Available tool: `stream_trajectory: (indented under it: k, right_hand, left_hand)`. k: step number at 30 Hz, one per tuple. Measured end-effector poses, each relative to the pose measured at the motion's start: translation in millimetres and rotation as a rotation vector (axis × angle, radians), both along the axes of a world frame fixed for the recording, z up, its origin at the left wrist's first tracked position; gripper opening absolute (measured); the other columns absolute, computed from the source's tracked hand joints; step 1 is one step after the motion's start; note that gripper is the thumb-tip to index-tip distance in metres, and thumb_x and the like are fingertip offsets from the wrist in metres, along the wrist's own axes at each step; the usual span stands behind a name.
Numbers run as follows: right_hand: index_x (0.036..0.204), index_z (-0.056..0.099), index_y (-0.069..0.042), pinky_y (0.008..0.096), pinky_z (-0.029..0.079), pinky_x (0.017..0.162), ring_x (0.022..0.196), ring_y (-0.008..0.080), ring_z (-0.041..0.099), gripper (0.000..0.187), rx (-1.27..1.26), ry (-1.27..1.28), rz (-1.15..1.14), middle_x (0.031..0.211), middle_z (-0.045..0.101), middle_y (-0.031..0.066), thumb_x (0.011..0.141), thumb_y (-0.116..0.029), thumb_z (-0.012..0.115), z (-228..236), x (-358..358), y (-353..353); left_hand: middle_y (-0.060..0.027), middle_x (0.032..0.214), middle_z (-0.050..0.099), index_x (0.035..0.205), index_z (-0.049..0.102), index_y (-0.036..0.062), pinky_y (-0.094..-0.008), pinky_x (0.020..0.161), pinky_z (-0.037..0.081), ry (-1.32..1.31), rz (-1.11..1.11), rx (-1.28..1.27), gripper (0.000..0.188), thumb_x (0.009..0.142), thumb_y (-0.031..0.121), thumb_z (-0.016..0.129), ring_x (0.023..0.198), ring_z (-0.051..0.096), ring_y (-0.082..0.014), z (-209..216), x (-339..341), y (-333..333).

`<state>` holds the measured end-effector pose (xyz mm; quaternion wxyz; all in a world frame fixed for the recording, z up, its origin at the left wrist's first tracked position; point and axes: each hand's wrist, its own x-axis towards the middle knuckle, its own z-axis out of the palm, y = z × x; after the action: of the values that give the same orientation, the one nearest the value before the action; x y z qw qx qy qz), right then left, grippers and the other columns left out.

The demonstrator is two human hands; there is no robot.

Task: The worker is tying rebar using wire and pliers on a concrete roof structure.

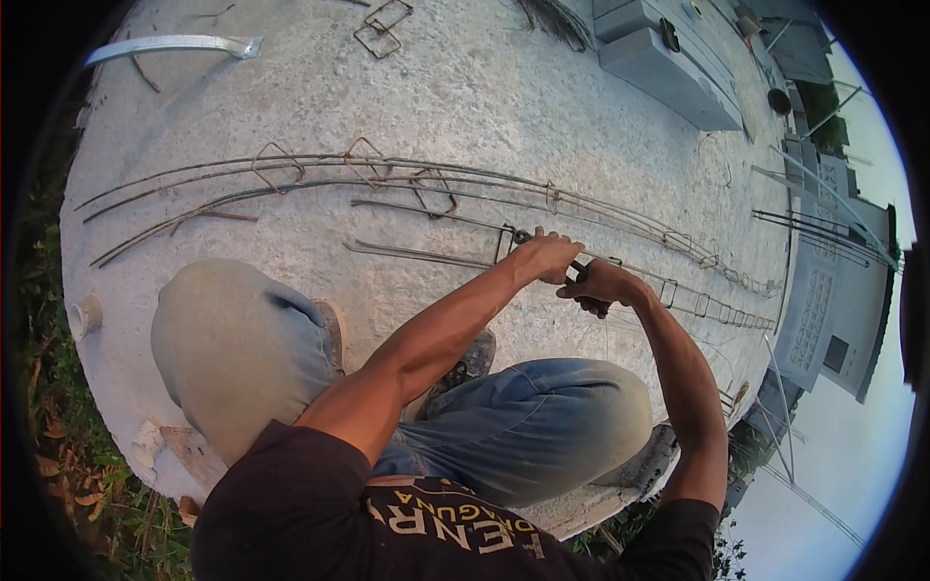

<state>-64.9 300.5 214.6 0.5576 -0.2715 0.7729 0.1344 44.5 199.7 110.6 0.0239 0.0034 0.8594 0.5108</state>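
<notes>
My left hand (550, 258) is closed over a thin steel rebar cage, beside a square stirrup (505, 242); its fingertips are partly hidden. Close on its right, my right hand (604, 285) wraps round the dark handles of a plier-like tool (576, 272). The tool's head is mostly covered by my left hand. Long bars of the cage (436, 216) run left past my hands, and several stirrups (668, 291) sit along it to the right.
A second set of long bars (484, 176) with loose stirrups (364, 162) lies just beyond. Farther off are grey blocks (668, 77), more stirrups (384, 27) and a pale metal strip (174, 45). The concrete slab (291, 102) ends at plants (58, 436) on the left.
</notes>
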Motion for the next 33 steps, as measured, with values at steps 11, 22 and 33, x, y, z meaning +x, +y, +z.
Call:
stream_trajectory:
  k: [11, 22, 33]
  right_hand:
    - [0.087, 0.067, 0.0, 0.0348, 0.058, 0.054, 0.057, 0.02, 0.065, 0.019, 0.25, -0.431, -0.663, 0.069, 0.065, 0.0107, 0.082, -0.017, 0.072, 20, 8, -13]
    - [0.1, 0.061, 0.002, 0.0415, 0.055, 0.07, 0.083, 0.0252, 0.07, 0.033, -0.133, 0.63, 0.484, 0.088, 0.069, 0.0153, 0.075, -0.015, 0.073, 21, 45, 9]
    - [0.104, 0.059, 0.001, 0.0282, 0.051, 0.056, 0.068, 0.0161, 0.062, 0.033, 0.136, -0.123, -0.522, 0.083, 0.064, 0.0086, 0.082, -0.023, 0.062, 40, 40, -10]
  left_hand:
    - [-0.0215, 0.11, 0.063, 0.104, 0.059, -0.0003, -0.0436, 0.078, 0.053, -0.869, 0.747, 1.787, 0.076, 0.083, 0.072, 0.055, 0.087, 0.066, -0.0299, 14, 47, 40]
    - [-0.0074, 0.072, 0.054, 0.086, 0.052, 0.0044, -0.0387, 0.059, 0.055, -0.97, 1.503, 2.075, 0.029, 0.092, 0.031, 0.062, 0.054, 0.05, -0.02, 21, -39, 48]
    - [-0.0109, 0.059, 0.057, 0.062, 0.051, 0.0008, -0.0419, 0.045, 0.045, -1.033, 1.38, 1.435, 0.074, 0.088, 0.07, 0.047, 0.048, 0.058, -0.0267, 17, -23, 58]
